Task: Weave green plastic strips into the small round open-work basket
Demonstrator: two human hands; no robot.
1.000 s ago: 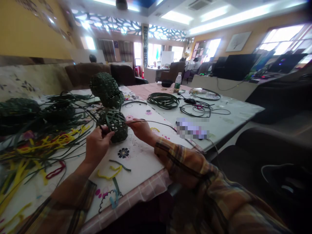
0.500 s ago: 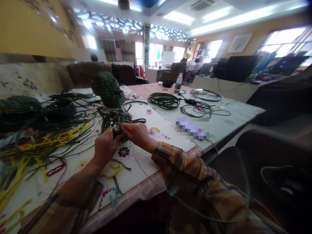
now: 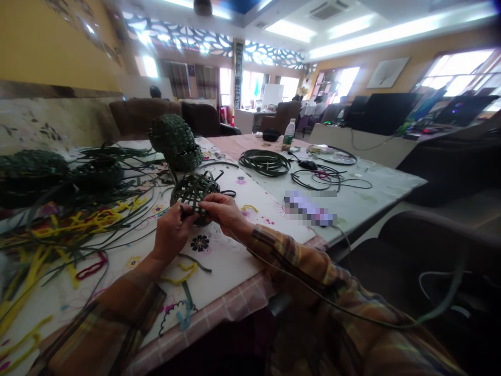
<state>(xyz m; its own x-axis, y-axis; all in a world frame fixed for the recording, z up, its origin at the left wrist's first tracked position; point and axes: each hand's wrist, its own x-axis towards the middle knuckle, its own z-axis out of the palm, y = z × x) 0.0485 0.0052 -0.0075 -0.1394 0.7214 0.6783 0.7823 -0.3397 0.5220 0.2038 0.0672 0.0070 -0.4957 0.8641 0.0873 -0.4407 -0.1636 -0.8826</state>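
Observation:
A small, half-woven dark green ball [image 3: 194,189] rests on the flowered tablecloth [image 3: 223,261] in front of me. My left hand [image 3: 172,233] grips its near left side, fingers curled. My right hand [image 3: 223,210] pinches a green strip at the ball's near right side. A long thin strip [image 3: 332,305] trails from there across my right sleeve and off to the right. A finished woven green ball [image 3: 175,141] stands just behind.
Loose green, yellow and red strips [image 3: 70,224] cover the table's left. Dark woven pieces [image 3: 31,172] lie far left. A coil of green strip [image 3: 265,161], cables [image 3: 329,178], a water bottle [image 3: 288,133] sit farther back. Dark chairs [image 3: 438,245] stand right.
My right hand came back from pulling the strip out to the right and now pinches at the ball. The long strip now loops off to the right. The ball has turned slightly.

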